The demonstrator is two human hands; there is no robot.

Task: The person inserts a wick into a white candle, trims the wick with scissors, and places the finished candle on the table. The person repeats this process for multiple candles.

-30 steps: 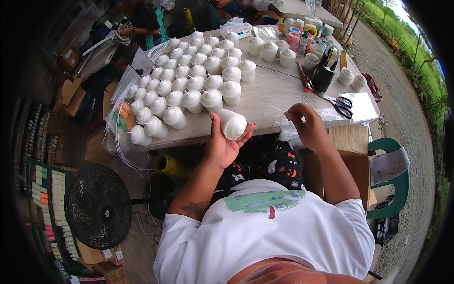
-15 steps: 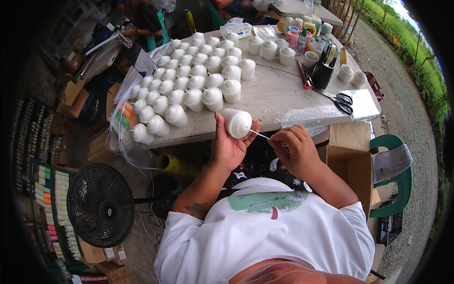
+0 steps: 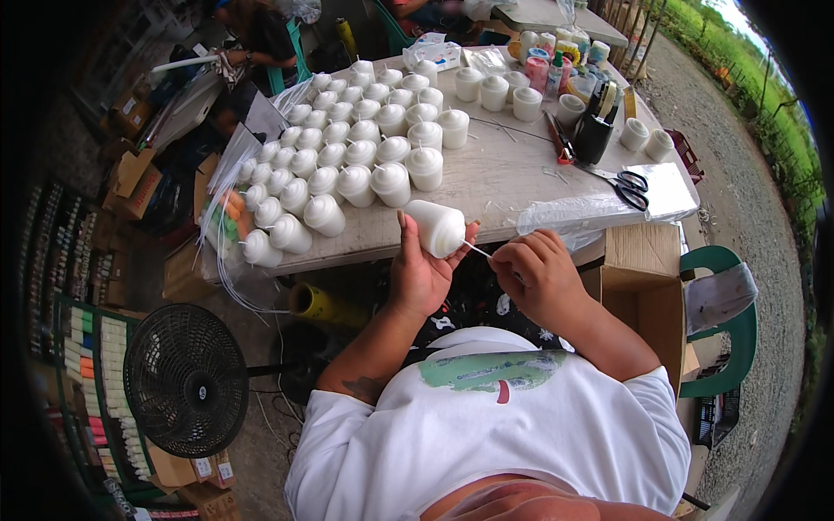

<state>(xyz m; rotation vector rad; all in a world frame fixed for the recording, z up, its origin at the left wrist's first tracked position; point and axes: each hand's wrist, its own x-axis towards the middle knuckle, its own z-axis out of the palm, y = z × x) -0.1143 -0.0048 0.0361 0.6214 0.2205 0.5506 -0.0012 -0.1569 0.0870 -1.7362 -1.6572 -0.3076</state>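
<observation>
A white candle [image 3: 432, 227] lies tilted on its side in my left hand [image 3: 420, 276], whose fingers wrap round it from below. Out of its domed end runs a thin white wick [image 3: 475, 249] toward the right. My right hand [image 3: 540, 271] pinches the free end of that wick between thumb and forefinger. Beyond my left hand, several rows of similar white candles [image 3: 354, 185] stand upright on the table [image 3: 486, 187], wicks sticking up from many of them.
Scissors [image 3: 627, 187], red-handled pliers [image 3: 563, 148] and a black device [image 3: 598, 126] lie at the table's right. More candles [image 3: 495, 90] and paint jars stand behind. An open cardboard box [image 3: 643, 286] and green chair [image 3: 738, 347] are right of me, a black fan [image 3: 186, 378] left.
The candle has turned slightly, its domed end now facing more to the right. Both hands have stayed nearly in place, still on the candle and its wick.
</observation>
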